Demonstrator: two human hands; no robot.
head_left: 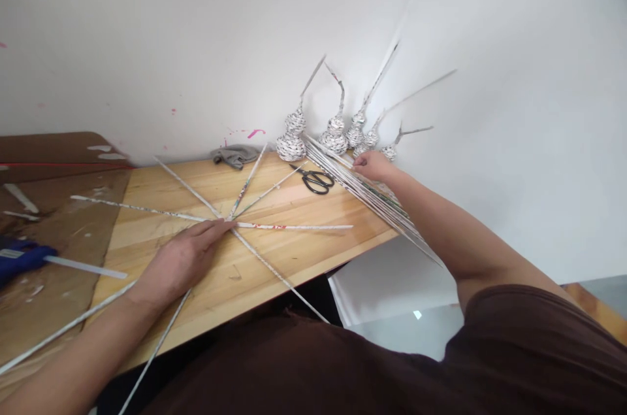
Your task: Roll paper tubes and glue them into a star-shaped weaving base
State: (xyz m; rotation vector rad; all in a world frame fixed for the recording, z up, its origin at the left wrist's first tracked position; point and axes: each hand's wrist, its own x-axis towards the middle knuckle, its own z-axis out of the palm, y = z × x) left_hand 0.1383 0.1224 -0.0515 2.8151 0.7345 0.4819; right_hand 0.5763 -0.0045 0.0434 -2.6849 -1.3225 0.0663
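Observation:
Thin rolled-paper sticks (274,227) radiate like a star on the wooden table. My left hand (183,258) lies over the point where they cross, its fingers together and closed on the sticks there; the hand partly covers the crossing. At the back right, a bundle of similar paper sticks (377,200) lies slanted, its near ends jutting past the table edge. My right hand (375,166) is at this bundle with its fingertips pinched on a paper stick. Black-handled scissors (317,181) lie between the star and the bundle.
Several woven-paper gourds (292,137) with long stems stand against the wall at the back. A grey cloth (236,155) lies left of them. On the left, a blue glue gun (22,261) with a glue stick rests on a brown board (59,297). The table's front edge (294,274) faces my body.

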